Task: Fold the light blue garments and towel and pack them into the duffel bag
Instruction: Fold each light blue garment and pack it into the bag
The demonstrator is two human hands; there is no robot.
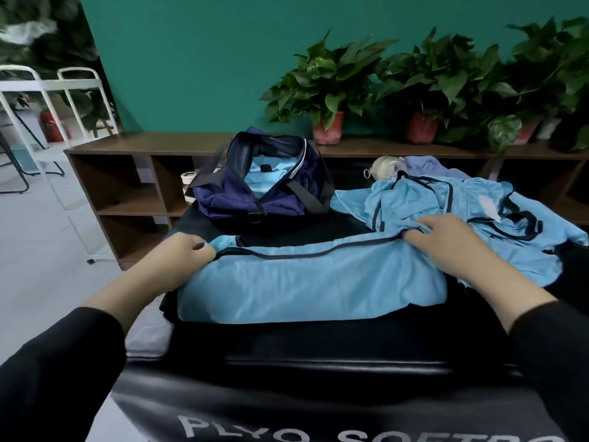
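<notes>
— What have your hands got?

— My left hand (188, 247) pinches the far left corner of the light blue garment (306, 282) spread on the black padded box (318, 352). My right hand (443, 237) grips its far right edge, fingers curled in the fabric.

— And the rest?

— More light blue clothing (462, 202) heaped far right. The navy duffel bag (261, 183) sits unzipped beyond, something light blue inside.

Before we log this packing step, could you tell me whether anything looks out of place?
Nothing is damaged or spilled. One oddity: a clear bottle lies on its side behind the unfolded light blue garments, partly under a purple cloth. The navy duffel bag stands open.
</notes>
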